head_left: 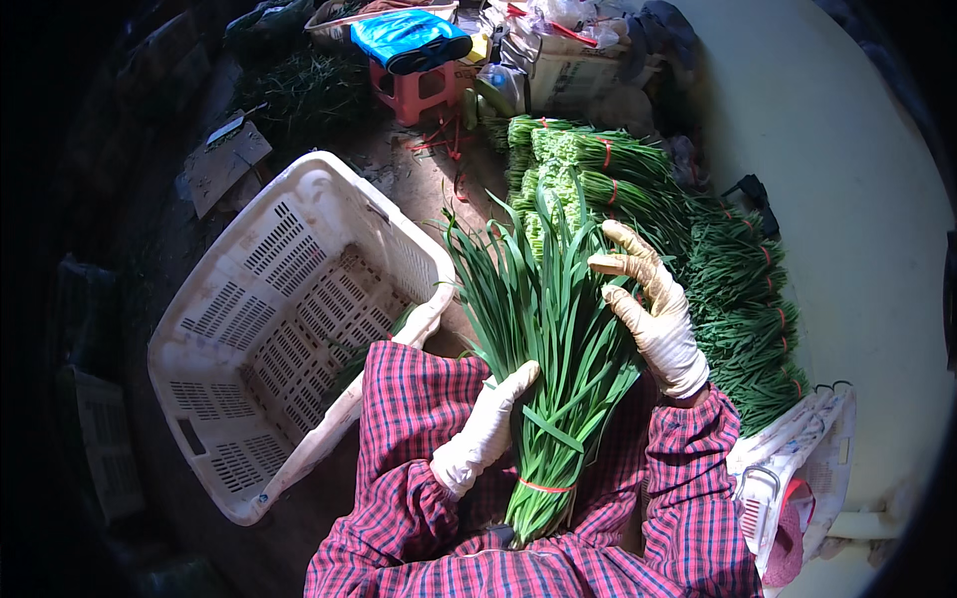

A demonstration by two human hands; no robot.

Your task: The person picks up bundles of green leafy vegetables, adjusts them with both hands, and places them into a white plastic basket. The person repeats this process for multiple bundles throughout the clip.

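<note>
A bunch of long green chives (550, 329) lies across my lap, tied near its stem end with a red band (543, 485). My left hand (486, 429), in a pale glove, rests against the lower left side of the bunch. My right hand (650, 307), in a soiled glove, presses the leaves on the right side with its fingers spread. Both sleeves are red plaid.
A white slotted plastic crate (249, 339) lies tilted to my left. Tied chive bundles (718, 279) are stacked ahead and to the right. A pink stool (414, 90) with a blue bag stands beyond. Another white basket (797, 458) sits at my right.
</note>
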